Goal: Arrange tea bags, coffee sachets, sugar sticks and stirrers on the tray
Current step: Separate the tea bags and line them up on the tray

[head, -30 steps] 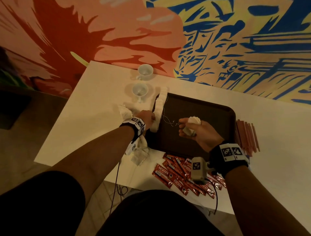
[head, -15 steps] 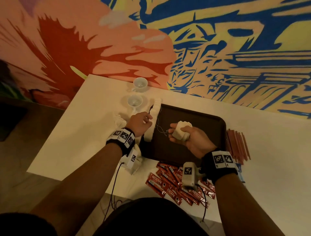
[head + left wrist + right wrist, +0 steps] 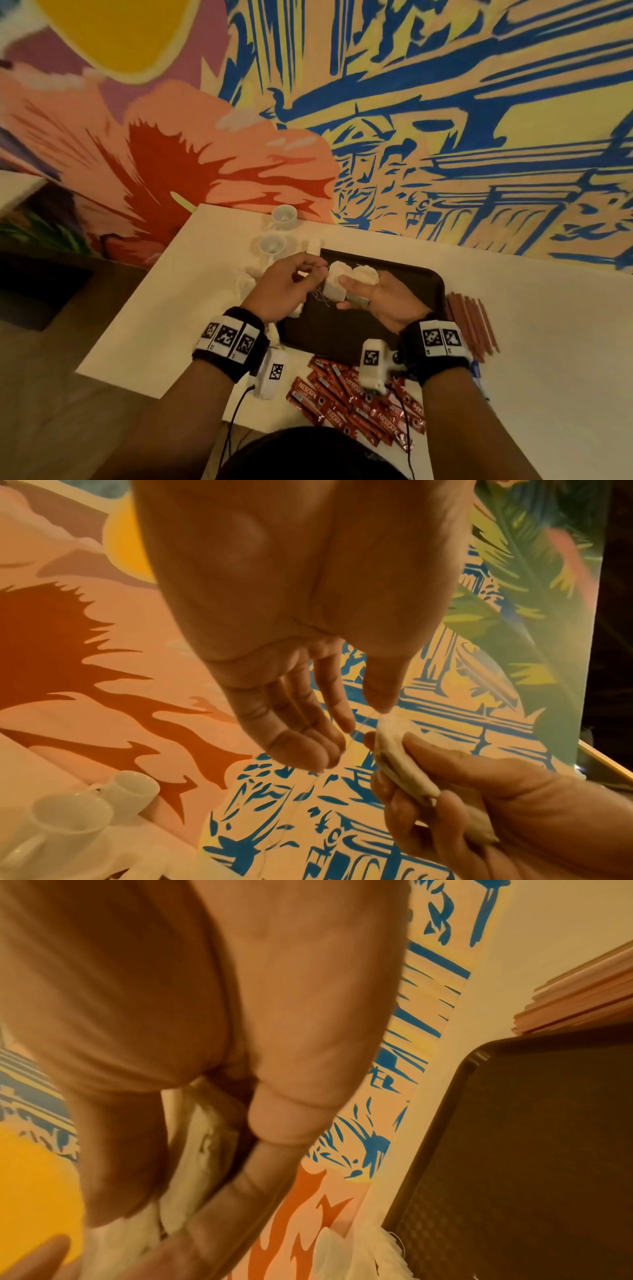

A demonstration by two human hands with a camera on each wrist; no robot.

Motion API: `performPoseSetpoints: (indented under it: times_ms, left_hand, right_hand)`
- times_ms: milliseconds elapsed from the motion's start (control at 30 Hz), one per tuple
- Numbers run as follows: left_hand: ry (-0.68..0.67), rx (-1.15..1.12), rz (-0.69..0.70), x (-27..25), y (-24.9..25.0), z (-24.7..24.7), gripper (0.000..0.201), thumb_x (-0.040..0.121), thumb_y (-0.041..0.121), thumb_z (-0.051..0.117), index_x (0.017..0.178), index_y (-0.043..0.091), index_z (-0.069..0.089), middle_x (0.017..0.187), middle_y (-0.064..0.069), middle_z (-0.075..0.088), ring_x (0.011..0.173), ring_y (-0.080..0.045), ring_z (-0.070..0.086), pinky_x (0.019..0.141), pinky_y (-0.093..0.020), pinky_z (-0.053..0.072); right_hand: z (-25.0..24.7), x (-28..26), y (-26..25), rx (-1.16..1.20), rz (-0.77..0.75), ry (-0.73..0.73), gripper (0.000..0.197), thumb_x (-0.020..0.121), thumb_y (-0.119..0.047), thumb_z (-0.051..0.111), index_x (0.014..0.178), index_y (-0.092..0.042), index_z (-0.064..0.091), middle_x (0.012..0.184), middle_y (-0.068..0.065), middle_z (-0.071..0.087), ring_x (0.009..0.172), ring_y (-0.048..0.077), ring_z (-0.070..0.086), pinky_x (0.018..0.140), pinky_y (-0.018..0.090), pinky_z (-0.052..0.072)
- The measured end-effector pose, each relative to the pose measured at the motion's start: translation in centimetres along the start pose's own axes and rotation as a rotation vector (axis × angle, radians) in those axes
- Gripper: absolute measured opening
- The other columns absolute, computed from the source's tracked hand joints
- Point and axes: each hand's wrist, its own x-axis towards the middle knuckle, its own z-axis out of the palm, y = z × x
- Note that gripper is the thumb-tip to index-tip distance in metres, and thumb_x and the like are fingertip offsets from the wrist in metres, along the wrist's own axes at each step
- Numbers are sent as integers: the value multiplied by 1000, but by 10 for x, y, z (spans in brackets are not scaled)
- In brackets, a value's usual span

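My right hand grips a small bunch of white tea bags above the dark tray. In the right wrist view the tea bags sit squeezed between thumb and fingers. My left hand is right beside them, thumb tip against the top bag. A thin tea bag string runs between its thumb and fingertips and hangs down. A tangle of strings dangles between both hands. More tea bags lie along the tray's left edge.
Red coffee sachets lie heaped on the white table in front of the tray. Reddish stirrers lie to the tray's right. Two white cups stand behind the tray's left corner. Loose tea bags lie left of the tray.
My left hand left the row of tea bags at the tray's edge and came over to the bunch in my right hand. The head view tilted up toward the wall.
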Motion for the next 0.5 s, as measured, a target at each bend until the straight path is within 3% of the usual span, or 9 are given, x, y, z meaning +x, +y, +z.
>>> performPoseSetpoints:
  times_ms: [133, 233, 300, 400, 500]
  left_hand:
    - [-22, -4, 49, -9, 22, 7, 16, 95, 35, 66, 108, 25, 69, 103, 9, 69, 83, -10, 68, 60, -24, 53]
    - [1, 24, 82, -16, 33, 10, 8, 95, 29, 68, 95, 21, 71, 93, 8, 69, 83, -11, 67, 61, -25, 54]
    - [35, 10, 84, -20, 38, 12, 9, 95, 26, 68, 95, 18, 71, 92, 4, 70, 81, -12, 67, 61, -24, 53]
    - [87, -50, 80, -28, 43, 15, 9, 94, 24, 69, 96, 16, 70, 89, -2, 69, 76, -12, 65, 62, -26, 54]
    - [121, -117, 59, -36, 48, 21, 6, 94, 20, 69, 99, 16, 69, 89, -4, 65, 76, -10, 64, 61, -27, 54]
  right_hand:
    - [-6, -12, -7, -134, -58, -41, 27, 93, -16, 70, 114, 2, 70, 117, 21, 72, 111, 33, 69, 80, 30, 60]
    - [-8, -18, -10, -170, -89, -86, 33, 92, -20, 71, 118, 1, 69, 115, 18, 73, 111, 30, 70, 86, 34, 60]
    - [-9, -22, -11, -175, -102, -127, 32, 91, -21, 71, 118, -2, 70, 114, 16, 74, 109, 27, 71, 92, 37, 58]
    - [-13, -25, -9, -218, -113, -165, 22, 90, -14, 73, 111, -8, 72, 104, 11, 76, 99, 25, 72, 92, 37, 59]
    - [-18, -28, -5, -308, -138, -145, 23, 87, -17, 78, 105, -4, 73, 93, 12, 76, 87, 28, 71, 92, 44, 57]
